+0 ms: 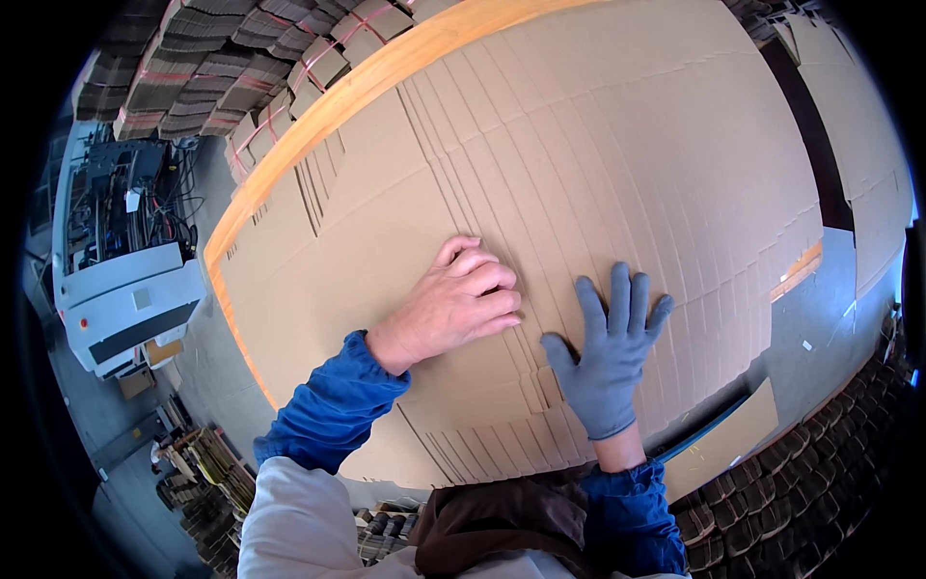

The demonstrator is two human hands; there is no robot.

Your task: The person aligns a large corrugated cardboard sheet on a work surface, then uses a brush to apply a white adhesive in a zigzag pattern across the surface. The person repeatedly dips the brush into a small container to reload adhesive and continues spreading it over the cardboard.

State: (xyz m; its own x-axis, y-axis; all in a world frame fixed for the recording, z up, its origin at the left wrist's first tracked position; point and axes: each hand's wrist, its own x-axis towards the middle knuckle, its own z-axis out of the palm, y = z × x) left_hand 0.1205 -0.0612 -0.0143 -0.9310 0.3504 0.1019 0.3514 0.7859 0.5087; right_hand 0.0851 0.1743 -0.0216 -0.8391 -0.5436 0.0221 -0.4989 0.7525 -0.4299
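The card (pixel 598 174) is lying in a wide, spread-out pile on the table (pixel 347 101), under both hands. The left hand (pixel 451 299) is resting on the middle with its fingers bent. Its fingertips are hiding, so I cannot tell if it is pinching an edge. The right hand (pixel 606 357), in a grey glove, is lying flat with fingers wide, gripping nothing, maybe so the sheets are not slipping. Past the table's far left edge, stacks (pixel 193 77) are sitting with pink ties, probably for staying neat. A white machine (pixel 135 299) is standing at the left.
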